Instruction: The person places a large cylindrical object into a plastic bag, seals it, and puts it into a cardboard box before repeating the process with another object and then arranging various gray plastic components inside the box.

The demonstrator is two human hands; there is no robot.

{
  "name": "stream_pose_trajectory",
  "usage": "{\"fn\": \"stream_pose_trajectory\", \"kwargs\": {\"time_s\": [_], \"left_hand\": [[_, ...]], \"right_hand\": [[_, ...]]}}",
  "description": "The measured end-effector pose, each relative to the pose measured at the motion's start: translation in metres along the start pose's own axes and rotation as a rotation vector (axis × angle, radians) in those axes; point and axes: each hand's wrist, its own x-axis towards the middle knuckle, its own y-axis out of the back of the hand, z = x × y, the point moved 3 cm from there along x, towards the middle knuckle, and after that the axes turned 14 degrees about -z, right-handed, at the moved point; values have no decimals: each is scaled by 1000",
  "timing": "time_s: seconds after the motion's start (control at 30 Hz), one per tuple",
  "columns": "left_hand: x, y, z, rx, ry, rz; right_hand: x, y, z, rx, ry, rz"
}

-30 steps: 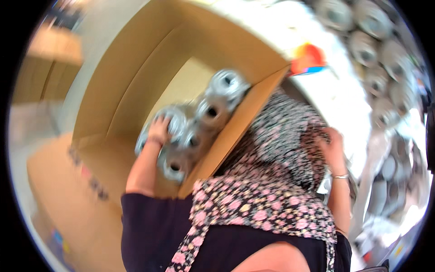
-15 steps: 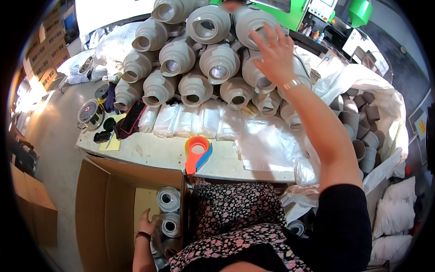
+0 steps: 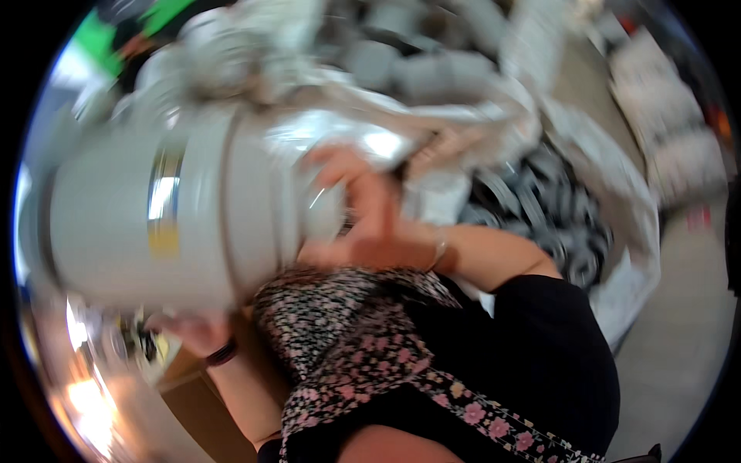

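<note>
A large grey vacuum flask body point(image 3: 116, 208), with a shiny band across its side, is held up on its side close to me, blurred by motion. Around its narrow neck end at the right curl the fingers of my right hand point(image 3: 363, 212). My left hand point(image 3: 197, 330), a dark bracelet at the wrist, is against the flask's underside and partly hidden by it. Behind the flask, more grey flask bodies point(image 3: 220, 54) stand piled up, smeared in this view.
To the right, a white sack point(image 3: 637, 247) holds many dark grey ring-like parts point(image 3: 552, 208). Grey cup-shaped pieces point(image 3: 432, 73) fill another sack beyond it. White bags point(image 3: 668, 108) are stacked at the far right. A cardboard box point(image 3: 193, 401) lies below my left forearm.
My right hand has come down from the pile with a flask body. My left hand has risen from the cardboard box to the flask. The whole view has swung to the right.
</note>
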Motion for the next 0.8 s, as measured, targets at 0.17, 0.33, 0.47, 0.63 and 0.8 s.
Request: {"fn": "stream_pose_trajectory", "kwargs": {"time_s": [0.17, 0.33, 0.47, 0.63, 0.8], "left_hand": [[-1, -21, 29, 1443, 472, -4], [7, -30, -25, 1443, 727, 267], [20, -41, -54, 1472, 806, 308], [50, -56, -42, 1440, 1284, 63], [44, -54, -25, 1351, 1166, -5]], "right_hand": [[-133, -6, 18, -144, -152, -366], [-358, 91, 132, -578, -1257, 77], [-353, 181, 194, -817, -1319, 343], [-277, 178, 214, -676, -1507, -282], [-100, 157, 68, -40, -1115, -347]]}}
